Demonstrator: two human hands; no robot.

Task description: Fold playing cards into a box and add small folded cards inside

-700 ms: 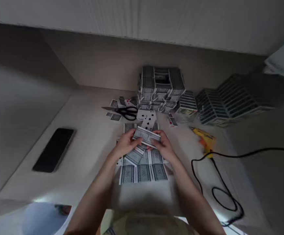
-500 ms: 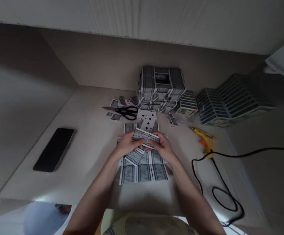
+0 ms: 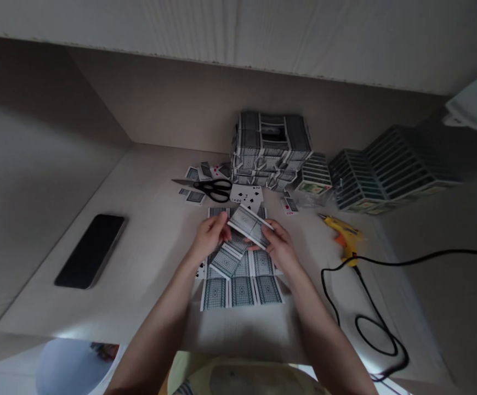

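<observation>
The right hand (image 3: 279, 244) pinches patterned playing cards (image 3: 244, 222). The left hand (image 3: 210, 236) curls just beside them, its grip unclear. Scissors (image 3: 210, 188) lie beyond.

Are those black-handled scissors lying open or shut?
Shut: the scissors show their blades together as one narrow point, with no gap visible between them.
</observation>
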